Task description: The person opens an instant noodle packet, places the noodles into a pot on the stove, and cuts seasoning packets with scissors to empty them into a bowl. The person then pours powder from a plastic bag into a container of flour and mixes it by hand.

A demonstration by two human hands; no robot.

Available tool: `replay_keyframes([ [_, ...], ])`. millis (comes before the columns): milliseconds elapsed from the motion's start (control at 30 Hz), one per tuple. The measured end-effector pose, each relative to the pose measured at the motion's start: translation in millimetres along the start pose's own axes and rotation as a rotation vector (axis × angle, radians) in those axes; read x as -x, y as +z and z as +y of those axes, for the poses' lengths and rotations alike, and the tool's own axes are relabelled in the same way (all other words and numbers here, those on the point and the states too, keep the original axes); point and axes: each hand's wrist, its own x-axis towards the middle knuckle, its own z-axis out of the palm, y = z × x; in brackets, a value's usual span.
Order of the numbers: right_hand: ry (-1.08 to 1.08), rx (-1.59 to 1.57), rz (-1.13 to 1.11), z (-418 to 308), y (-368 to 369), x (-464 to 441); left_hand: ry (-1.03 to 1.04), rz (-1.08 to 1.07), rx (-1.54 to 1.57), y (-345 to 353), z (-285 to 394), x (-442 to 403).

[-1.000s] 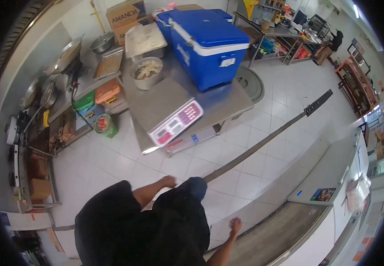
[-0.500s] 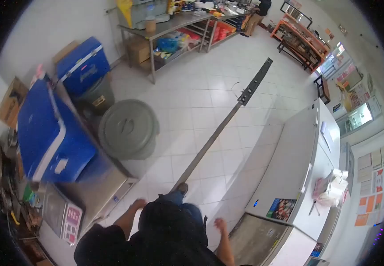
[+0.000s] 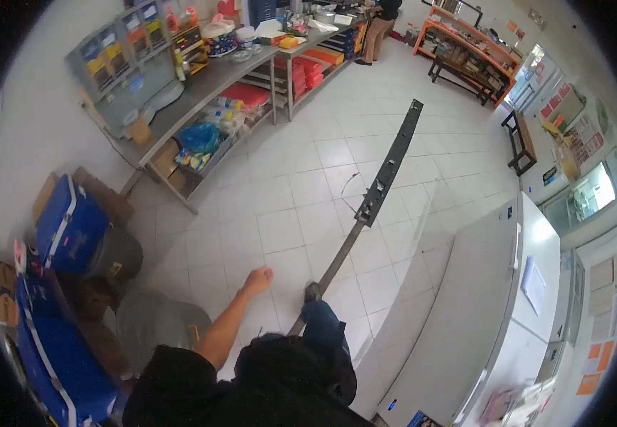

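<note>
My left hand [image 3: 258, 280] swings forward over the white tiled floor, its fingers loosely curled, with nothing visible in it. It touches no object; the grey lidded bin [image 3: 159, 324] stands nearest, partly hidden behind my forearm. My right hand is out of view. Ahead of my shoe [image 3: 312, 292], a narrow dark strip [image 3: 342, 252] runs along the floor and meets a wider black strip [image 3: 394, 160] with small pale bits on it. A thin curved wire [image 3: 346, 188] lies beside that.
Blue coolers [image 3: 77, 224] and boxes line the left wall. A steel table [image 3: 212, 82] with goods stands beyond them. White chest freezers [image 3: 458, 306] run along my right. Farther off are a wooden bench [image 3: 520, 142], an orange shelf [image 3: 458, 53] and a standing person [image 3: 379, 32].
I have moved forward along the floor strip. My left hand has swung ahead, and my right hand has left the view. The scale has passed out of sight.
</note>
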Motion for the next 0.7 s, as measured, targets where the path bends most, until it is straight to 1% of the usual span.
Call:
replay_keyframes([
  [33,-0.071,0.109,0.016,-11.8,-37.3,-47.6,0.006,-0.061,-0.094,0.0,-1.2,-1.5],
  [67,-0.180,0.266,0.054,-31.8,-91.0,-99.5,0.042,-0.132,-0.172,3.4,-18.8,-2.2],
  [100,-0.333,0.475,0.137,-60.1,-138.0,-156.2,-0.036,-0.256,-0.206,5.2,-37.8,-4.4],
  [133,-0.285,0.401,0.120,-150.0,-235.5,-170.8,0.119,-0.300,-0.450,13.7,-67.2,-1.4],
  [167,-0.275,0.392,0.250,-226.9,-308.1,-201.3,-0.194,-0.192,-0.156,17.4,-90.4,14.7],
  [200,-0.358,0.226,0.467,-280.6,-360.9,-255.5,-0.124,-0.310,-0.092,24.6,-129.8,21.1],
  [233,-0.390,0.171,0.549,-352.1,-423.4,-287.7,-0.491,-0.557,-0.145,10.5,-117.8,24.0],
  [267,-0.563,-0.047,0.503,-402.4,-478.8,-341.6,-0.592,-0.673,-0.215,-0.5,-110.7,24.2],
  [300,-0.554,-0.221,0.521,-490.0,-530.4,-335.2,-0.622,-0.719,-0.252,-7.9,-108.8,16.5],
  [333,-0.675,-0.210,0.548,-575.7,-577.6,-308.9,-0.670,-0.765,-0.274,-13.8,-105.0,6.2],
  [367,-0.684,-0.216,0.613,-632.7,-608.3,-316.7,-0.701,-0.794,-0.292,-16.8,-100.8,-17.4],
  [400,-0.664,-0.313,0.629,-676.5,-628.8,-333.9,-0.724,-0.801,-0.309,-17.2,-95.6,-53.2],
  [433,-0.697,-0.249,0.655,-714.1,-644.5,-341.4,-0.738,-0.784,-0.319,-17.5,-86.6,-97.8],
  [467,-0.726,-0.188,0.683,-740.7,-655.0,-351.6,-0.721,-0.742,-0.338,-17.4,-76.5,-155.9],
  [500,-0.709,-0.386,0.507,-731.4,-652.6,-404.5,-0.657,-0.657,-0.354,-19.0,-63.6,-228.9],
  [533,-0.663,-0.584,0.346,-717.7,-650.8,-463.1,-0.536,-0.542,-0.348,-23.8,-45.7,-296.2],
  [567,-0.422,-0.405,0.268,-731.4,-645.2,-457.6,-0.406,-0.427,-0.354,-24.4,-33.9,-363.3],
  [600,-0.659,-0.516,0.149,-711.9,-625.1,-475.3,-0.279,-0.317,-0.372,-28.6,-16.1,-431.4],
  [633,-0.525,-0.243,0.037,-698.7,-612.8,-492.4,-0.078,-0.243,-0.444,-53.8,26.5,-510.1],
  [667,-0.431,0.168,0.040,-684.2,-587.1,-511.3,-0.045,-0.258,-0.532,-74.8,67.4,-592.2],
  [700,-0.614,0.466,0.269,-577.4,-507.1,-599.4,0.088,-0.241,-0.495,-114.0,127.7,-662.7],
])
